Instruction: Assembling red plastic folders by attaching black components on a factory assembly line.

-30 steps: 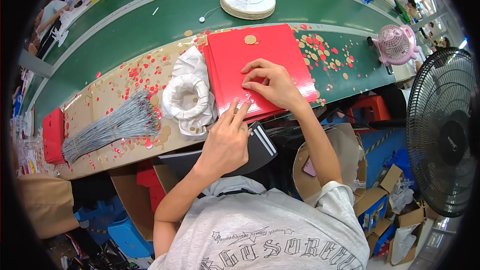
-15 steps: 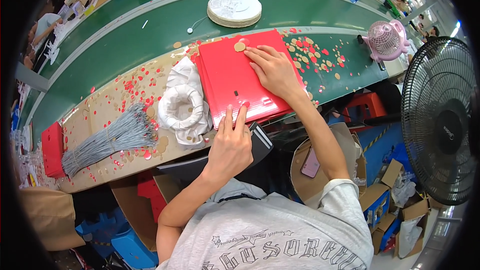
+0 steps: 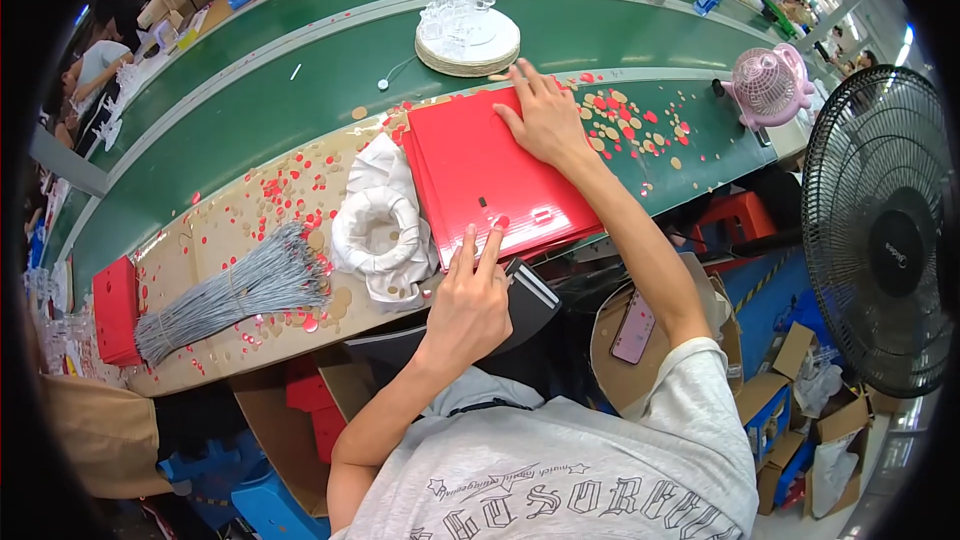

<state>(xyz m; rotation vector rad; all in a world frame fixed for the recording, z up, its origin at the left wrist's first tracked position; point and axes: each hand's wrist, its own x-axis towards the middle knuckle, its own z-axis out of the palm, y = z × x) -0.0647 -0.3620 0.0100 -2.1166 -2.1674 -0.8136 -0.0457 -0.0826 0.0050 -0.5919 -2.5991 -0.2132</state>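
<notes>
A stack of flat, glossy red cardboard sheets [image 3: 455, 160] lies in front of me, with a small dark slot and a faint round outline in the top sheet. My right hand [image 3: 548, 122] rests on its far right part, fingers spread, the tips at the far edge. A sliver of tan shows beside those fingertips. At the near edge, my left hand [image 3: 468, 305] lays two stretched fingers on the sheet; its other fingers are curled. A small red disc [image 3: 501, 223] is by the left fingertips.
Loose red and tan discs [image 3: 640, 125] scatter both sides. Left are a white cloth-wrapped ring [image 3: 375, 230], a grey wire bundle [image 3: 235, 290] and red card pieces [image 3: 116, 310]. Behind stands a round white base [image 3: 468, 45] with clear parts. Right are a pink fan [image 3: 768, 86] and black fan [image 3: 885, 230].
My right hand has slid away from me to the far edge. The tan disc near the sheet's far middle no longer lies there. My left hand stays at the near edge.
</notes>
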